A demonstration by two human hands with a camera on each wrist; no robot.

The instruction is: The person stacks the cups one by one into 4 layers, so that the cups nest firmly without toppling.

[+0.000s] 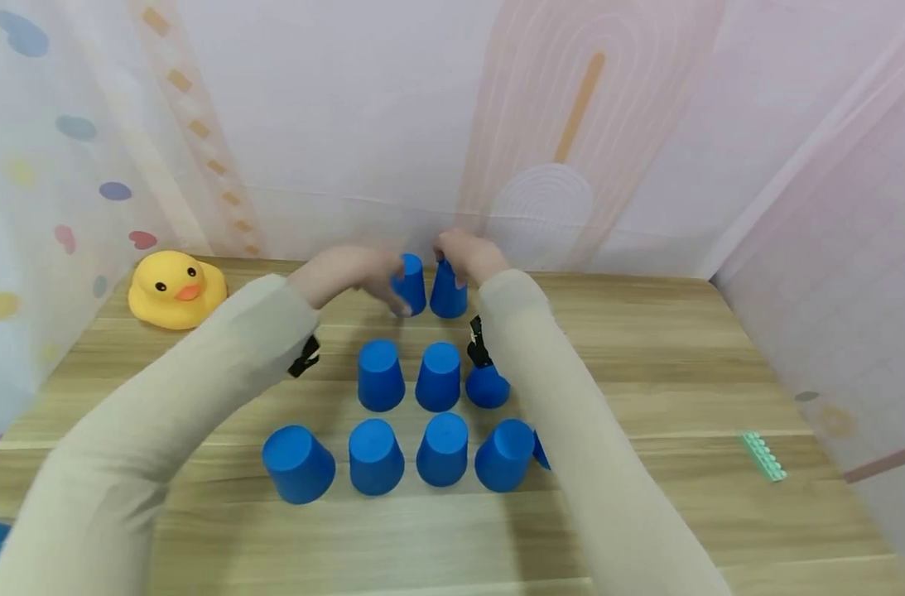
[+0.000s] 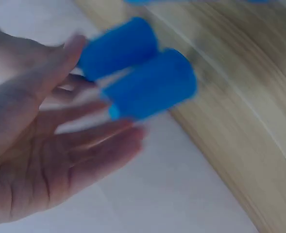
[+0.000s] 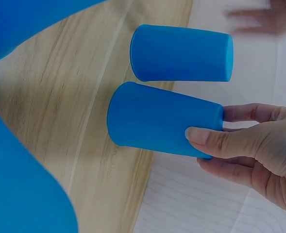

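My head camera looks forward and down from above the near edge of the counter (image 1: 646,364), taking in both sleeves, the rows of blue cups and the back wall. My left wrist camera sits very close to the left hand (image 2: 41,145), facing past its palm at the two far cups (image 2: 138,82), blurred. My right wrist camera, equally near, faces the same pair from the other side. All three views share those two cups.

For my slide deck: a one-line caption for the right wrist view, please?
Right hand grips an upturned blue cup beside a second cup.
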